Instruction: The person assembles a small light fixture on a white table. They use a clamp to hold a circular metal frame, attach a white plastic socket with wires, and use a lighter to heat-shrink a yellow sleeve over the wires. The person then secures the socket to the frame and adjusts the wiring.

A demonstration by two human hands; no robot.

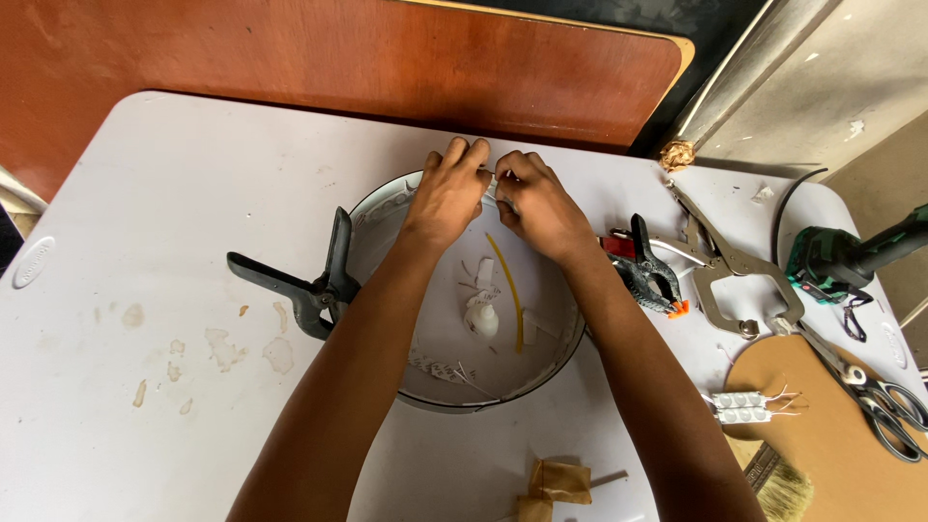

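Both my hands meet over the far rim of a round white shallow housing (387,208) on the white table. My left hand (447,193) and my right hand (536,203) pinch a small white piece (490,186) with thin wires between their fingertips, right at the rim. Inside the housing lie a yellow wire (509,290), small white modules (480,314) and white scraps. Two black spring clamps grip the rim: one on the left (309,280), one on the right (650,273) with orange tips.
Locking pliers (730,271), scissors (875,396), a green power tool (841,261), two small white modules with wires (742,406), a brush (788,488) and a round brown board (831,435) lie at the right. Brown tape scraps (553,483) sit near me. A red-brown board (338,58) lies beyond the table.
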